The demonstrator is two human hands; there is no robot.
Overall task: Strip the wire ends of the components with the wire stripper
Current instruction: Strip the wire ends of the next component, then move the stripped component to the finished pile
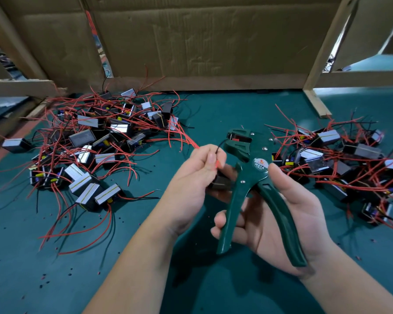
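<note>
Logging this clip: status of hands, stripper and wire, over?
Right hand grips green wire stripper, handles spread. Left hand pinches black wire at its head. Nothing blocking.

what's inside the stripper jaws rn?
A black wire from the left hand runs into the stripper head. Its tip is hidden by the jaws.

**Inspector:** Tool?

**Clerk:** Wire stripper (259,165), dark green, handles spread. Its head points up and away. The right hand (281,214) grips it above the tabletop (213,109).

**Inspector:** Piece in work?

**Clerk:** One dark block component (220,183), held in the left hand (191,177). Its black wire (219,146) arcs from the fingertips to the mouth of the stripper's jaws.

**Inspector:** Stock?

**Clerk:** Two heaps on the tabletop, the left heap (93,150) and the right heap (349,159). Both are grey-faced blocks tangled in red and black leads.
</note>
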